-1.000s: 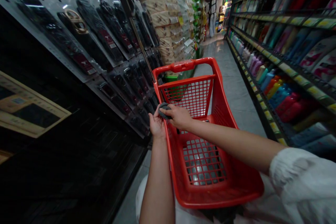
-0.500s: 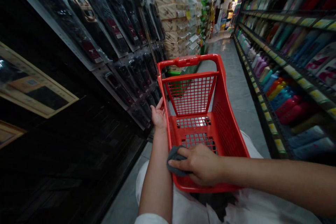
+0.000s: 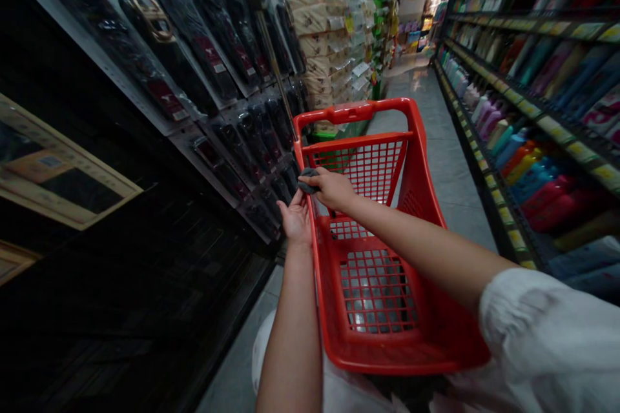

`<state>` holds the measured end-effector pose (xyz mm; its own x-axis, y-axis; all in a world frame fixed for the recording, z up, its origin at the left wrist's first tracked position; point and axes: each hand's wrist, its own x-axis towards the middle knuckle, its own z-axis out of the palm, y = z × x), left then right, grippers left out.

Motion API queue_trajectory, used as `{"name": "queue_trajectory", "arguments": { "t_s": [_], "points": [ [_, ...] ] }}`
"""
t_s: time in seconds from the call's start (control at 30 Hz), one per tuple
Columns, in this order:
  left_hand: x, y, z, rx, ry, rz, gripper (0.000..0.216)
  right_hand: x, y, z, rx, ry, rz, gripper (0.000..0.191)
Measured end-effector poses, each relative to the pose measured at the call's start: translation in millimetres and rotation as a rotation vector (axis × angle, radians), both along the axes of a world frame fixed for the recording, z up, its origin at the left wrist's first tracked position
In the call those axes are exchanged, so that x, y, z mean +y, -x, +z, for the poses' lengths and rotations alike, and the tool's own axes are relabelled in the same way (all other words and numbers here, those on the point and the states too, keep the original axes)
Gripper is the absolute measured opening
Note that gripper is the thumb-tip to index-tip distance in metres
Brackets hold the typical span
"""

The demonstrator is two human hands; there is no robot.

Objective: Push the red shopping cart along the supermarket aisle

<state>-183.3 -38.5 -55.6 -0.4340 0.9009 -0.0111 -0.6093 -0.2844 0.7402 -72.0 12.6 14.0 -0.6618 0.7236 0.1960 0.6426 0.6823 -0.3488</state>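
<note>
Grey cloth (image 3: 307, 181) sits pinched under the curled right hand (image 3: 333, 190) on the red basket (image 3: 358, 110)'s left rim, just above the left hand (image 3: 296, 221), which is spread open, apparently bracing that rim, holding nothing.

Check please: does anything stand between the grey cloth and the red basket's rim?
Nothing visible does. The right hand holds the grey cloth directly on the left rim of the red basket; the left hand is just below it, outside the wall.

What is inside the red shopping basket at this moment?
No goods show on the mesh floor of the red basket. The right hand holds a grey cloth at its left rim; the forearm hides part of the inside.
</note>
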Motion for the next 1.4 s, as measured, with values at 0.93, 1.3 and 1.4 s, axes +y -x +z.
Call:
{"name": "queue_trajectory", "arguments": {
  "t_s": [0.93,1.3,1.4],
  "points": [
    [4.6,2.7,-4.8,0.548,-0.004,0.086,0.060,-159.5,-122.3,-34.5,-0.118,0.159,0.861,0.054],
    [11.9,13.6,-6.4,0.572,0.006,0.071,0.062,-102.0,-117.8,-35.9,0.039,0.816,0.571,0.064],
    [15.1,15.5,-5.4,0.641,0.012,0.095,0.053,-89.6,-81.9,-55.4,0.286,0.874,0.264,0.058]
  ]
}}
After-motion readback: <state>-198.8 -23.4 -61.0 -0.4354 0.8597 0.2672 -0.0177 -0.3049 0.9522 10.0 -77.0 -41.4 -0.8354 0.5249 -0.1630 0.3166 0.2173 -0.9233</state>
